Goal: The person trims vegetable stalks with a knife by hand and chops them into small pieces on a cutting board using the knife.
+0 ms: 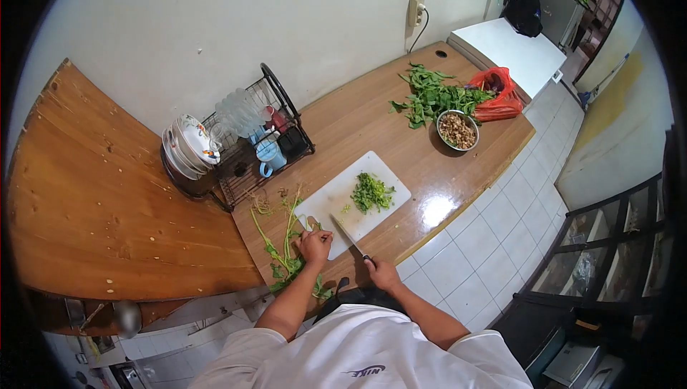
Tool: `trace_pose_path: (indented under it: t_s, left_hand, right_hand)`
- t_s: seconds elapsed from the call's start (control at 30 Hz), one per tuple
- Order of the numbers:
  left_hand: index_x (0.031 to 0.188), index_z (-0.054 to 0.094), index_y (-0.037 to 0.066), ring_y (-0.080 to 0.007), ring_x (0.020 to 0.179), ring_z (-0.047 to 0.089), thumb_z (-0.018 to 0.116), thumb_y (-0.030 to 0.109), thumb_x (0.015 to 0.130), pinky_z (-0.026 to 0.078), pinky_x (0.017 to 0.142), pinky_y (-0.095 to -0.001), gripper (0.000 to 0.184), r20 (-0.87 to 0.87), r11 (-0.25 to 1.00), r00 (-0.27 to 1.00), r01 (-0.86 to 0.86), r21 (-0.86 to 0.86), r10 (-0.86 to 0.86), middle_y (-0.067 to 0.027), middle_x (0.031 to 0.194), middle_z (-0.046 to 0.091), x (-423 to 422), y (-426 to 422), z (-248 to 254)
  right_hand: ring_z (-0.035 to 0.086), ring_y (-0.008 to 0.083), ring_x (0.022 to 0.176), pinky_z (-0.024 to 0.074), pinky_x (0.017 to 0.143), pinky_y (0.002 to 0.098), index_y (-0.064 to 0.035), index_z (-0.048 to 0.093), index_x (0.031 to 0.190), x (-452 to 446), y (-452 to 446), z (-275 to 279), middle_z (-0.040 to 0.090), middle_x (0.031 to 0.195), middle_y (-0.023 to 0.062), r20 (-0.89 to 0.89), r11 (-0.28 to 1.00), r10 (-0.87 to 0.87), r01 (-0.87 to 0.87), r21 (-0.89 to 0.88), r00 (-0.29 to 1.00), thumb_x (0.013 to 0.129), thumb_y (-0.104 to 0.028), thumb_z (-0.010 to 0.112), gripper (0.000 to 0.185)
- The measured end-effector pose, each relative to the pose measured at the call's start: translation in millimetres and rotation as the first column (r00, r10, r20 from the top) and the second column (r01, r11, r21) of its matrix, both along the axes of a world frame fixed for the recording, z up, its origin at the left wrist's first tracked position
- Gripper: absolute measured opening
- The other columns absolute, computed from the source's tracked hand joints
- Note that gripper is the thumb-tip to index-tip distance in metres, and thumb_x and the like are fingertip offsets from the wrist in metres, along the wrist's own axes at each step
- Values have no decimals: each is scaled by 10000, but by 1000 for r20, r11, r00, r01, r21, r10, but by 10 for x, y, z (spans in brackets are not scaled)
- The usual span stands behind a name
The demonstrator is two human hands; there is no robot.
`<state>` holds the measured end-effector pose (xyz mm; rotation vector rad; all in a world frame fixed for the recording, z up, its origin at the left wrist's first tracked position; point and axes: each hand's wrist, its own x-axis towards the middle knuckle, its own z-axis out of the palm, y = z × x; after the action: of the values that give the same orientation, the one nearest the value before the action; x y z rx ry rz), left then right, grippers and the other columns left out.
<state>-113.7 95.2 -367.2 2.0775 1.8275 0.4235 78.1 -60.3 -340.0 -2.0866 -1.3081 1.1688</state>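
My right hand (384,274) is wrapped around the handle of the knife (348,233), whose thin blade slants across the near part of the board (340,183). My left hand (315,246) is curled at the board's near left side; I cannot tell whether its fingers are pinching a stem there. The chopped greens (372,193) sit in a loose heap toward the board's far right, light bits mixed with darker leaf.

For clean cuts, I would tuck my left fingertips back, let the knuckles guide the flat of the blade, and slice in short, even strokes, keeping the board steady.

The board is smooth, white and round-cornered. Left of it, long, limp stems (265,235) trail on the wood-grained table (336,117). Well beyond it, to the right, stands a round metal bowl (439,138) of small brown lumps, beside broad leaves (429,99) and a crinkled red bag (501,109).
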Motion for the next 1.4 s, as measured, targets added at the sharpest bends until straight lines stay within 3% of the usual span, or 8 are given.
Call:
trace_pose_path:
  t_s: [0.33,0.43,0.63,0.73,1.07,1.27,1.4]
  left_hand:
    - [814,789,234,-188,956,596,808,315,748,332,894,-420,106,2,1000,1000,-24,9,24,48,832,733,-6,10,-9]
    - [813,793,237,-192,950,598,814,315,746,334,894,-421,105,54,1000,998,-24,5,24,43,822,734,2,-14,-9]
    - [795,795,241,-190,950,603,827,320,738,336,905,-422,102,64,1000,998,-14,14,13,34,783,728,-8,50,-12]
    - [804,798,248,-188,953,602,826,319,743,334,907,-419,97,23,999,999,-27,-46,28,35,791,729,8,92,-51]
    - [811,804,242,-204,955,594,806,315,756,331,912,-408,91,46,1000,999,6,8,-7,23,820,725,52,72,122]
    - [824,805,234,-213,965,592,801,309,750,326,929,-418,106,32,999,999,16,49,-18,17,819,719,-4,82,-101]
    - [810,799,236,-210,964,594,805,298,741,328,921,-416,94,39,999,999,16,47,-18,26,822,719,29,56,-4]
  right_hand:
    - [648,477,933,511,839,518,-28,674,1075,-27,-94,-121,680,944,286,42,992,126,-126,-4,991,1006,-482,481,498]
    - [651,477,919,513,829,518,-31,685,1071,-32,-4,-114,681,929,284,43,1000,0,0,-4,999,1007,-479,481,496]
    - [650,478,926,516,823,515,-14,679,1065,12,-71,38,683,935,284,-85,1000,15,-15,1,996,1007,-469,492,496]
    - [650,477,938,516,826,512,-8,676,1063,-27,-158,-65,685,951,283,-20,995,66,-64,79,998,1006,-466,497,494]
    - [643,487,954,509,850,522,-8,678,1061,-2,26,-56,678,975,295,-16,1000,-10,10,18,1000,1005,-469,492,500]
    - [644,483,950,512,840,519,-18,691,1047,-45,-130,-219,674,972,301,16,998,52,-52,34,999,1007,-486,475,517]
    - [646,477,954,513,836,511,-19,691,1050,-1,24,2,678,979,295,36,1000,-12,13,-26,999,1004,-484,485,511]
